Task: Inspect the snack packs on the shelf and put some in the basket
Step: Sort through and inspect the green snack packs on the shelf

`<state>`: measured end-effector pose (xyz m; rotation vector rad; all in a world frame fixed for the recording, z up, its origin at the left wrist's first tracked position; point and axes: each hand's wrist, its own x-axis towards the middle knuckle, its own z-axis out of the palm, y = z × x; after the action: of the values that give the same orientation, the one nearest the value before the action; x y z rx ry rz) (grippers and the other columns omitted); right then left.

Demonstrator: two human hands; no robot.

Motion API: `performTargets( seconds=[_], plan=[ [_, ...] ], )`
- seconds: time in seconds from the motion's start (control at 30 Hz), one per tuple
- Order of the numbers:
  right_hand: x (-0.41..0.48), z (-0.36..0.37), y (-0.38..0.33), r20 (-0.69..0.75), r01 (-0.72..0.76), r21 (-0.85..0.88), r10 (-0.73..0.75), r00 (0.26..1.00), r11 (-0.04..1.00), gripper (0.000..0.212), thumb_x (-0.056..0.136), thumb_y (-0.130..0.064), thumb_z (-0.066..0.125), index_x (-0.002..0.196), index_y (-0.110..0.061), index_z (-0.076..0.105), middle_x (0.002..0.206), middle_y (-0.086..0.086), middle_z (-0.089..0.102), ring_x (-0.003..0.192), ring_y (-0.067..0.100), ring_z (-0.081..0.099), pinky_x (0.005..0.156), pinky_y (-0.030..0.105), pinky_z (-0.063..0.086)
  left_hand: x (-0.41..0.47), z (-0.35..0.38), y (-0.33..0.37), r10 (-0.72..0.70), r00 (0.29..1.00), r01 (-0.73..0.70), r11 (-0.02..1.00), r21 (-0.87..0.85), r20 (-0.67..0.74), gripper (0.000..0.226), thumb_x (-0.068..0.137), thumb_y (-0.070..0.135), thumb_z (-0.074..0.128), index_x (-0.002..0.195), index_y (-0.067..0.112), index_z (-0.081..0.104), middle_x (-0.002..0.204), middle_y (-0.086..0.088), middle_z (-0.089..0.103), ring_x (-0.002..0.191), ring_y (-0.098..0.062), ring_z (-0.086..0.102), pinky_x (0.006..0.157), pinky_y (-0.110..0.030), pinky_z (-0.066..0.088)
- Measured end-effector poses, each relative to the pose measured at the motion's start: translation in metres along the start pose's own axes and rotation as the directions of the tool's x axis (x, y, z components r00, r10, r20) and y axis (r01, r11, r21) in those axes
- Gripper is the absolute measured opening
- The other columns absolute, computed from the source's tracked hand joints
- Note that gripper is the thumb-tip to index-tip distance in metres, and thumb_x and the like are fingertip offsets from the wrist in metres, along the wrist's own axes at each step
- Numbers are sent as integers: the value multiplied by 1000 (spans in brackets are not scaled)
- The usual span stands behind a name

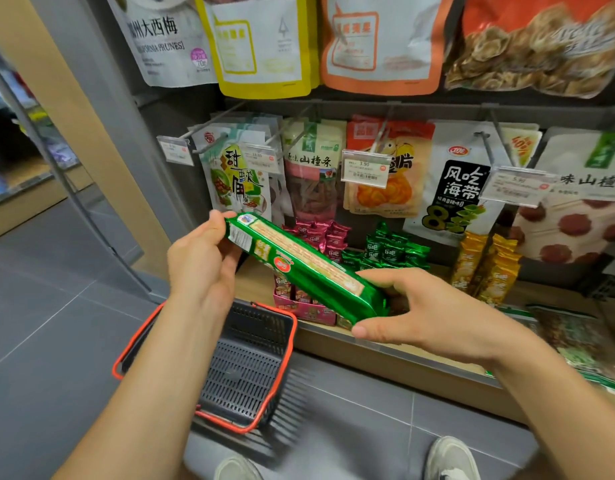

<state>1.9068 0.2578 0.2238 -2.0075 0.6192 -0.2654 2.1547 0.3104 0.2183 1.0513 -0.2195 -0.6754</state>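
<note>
Left hand (pixel 202 261) and right hand (pixel 427 313) hold the green pack (pixel 306 268) by its ends (shiny wrap). One loose grip and it may miss the basket (pixel 126 355).

The left hand (pixel 202 261) and right hand (pixel 434 313) are bare, as are both forearms (pixel 153 375). Two pale grey shoes (pixel 451 457) show at the bottom of the frame.
</note>
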Motion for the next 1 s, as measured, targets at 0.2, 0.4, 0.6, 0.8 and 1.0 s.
performTargets(
  seconds=[0.2,0.4,0.6,0.8,1.0],
  plan=[
    [-2,2,4,-237,3,-265,-68,969,964,68,72,-27,84,134,-30,56,112,-24,62,103,-7,56,93,9,43,16,0,-15,-166,974,89,907,411,155,35,91,47,62,107,17,63,90,-3,73,87,-19,72,70,-36,60],
    [-8,14,-1,-247,186,-290,-262,933,939,61,73,-40,72,131,-27,59,96,-11,69,85,4,63,78,11,46,15,2,-22,-212,963,123,895,429,166,32,83,12,74,111,16,58,93,-10,65,61,-13,69,56,-31,55],
    [-7,12,3,-337,173,271,-75,939,947,42,92,2,57,114,-31,69,113,-13,71,91,16,73,73,28,60,20,0,-15,-160,959,134,983,124,235,29,88,-2,61,112,14,58,87,-7,64,71,-20,65,73,-40,56],
    [-1,10,7,-390,139,436,47,920,889,41,91,6,57,91,-29,79,100,-6,76,94,15,72,75,27,60,17,-3,-15,-202,925,193,979,58,321,29,90,-1,59,116,12,54,81,-8,72,82,-22,70,80,-39,59],
    [-1,6,13,-395,-4,254,108,912,967,10,75,-24,79,84,-29,76,101,4,74,95,33,68,79,47,59,19,-9,-17,-178,945,49,906,420,275,3,90,38,66,92,38,68,83,4,61,68,-14,54,54,-23,44]
  ],
)
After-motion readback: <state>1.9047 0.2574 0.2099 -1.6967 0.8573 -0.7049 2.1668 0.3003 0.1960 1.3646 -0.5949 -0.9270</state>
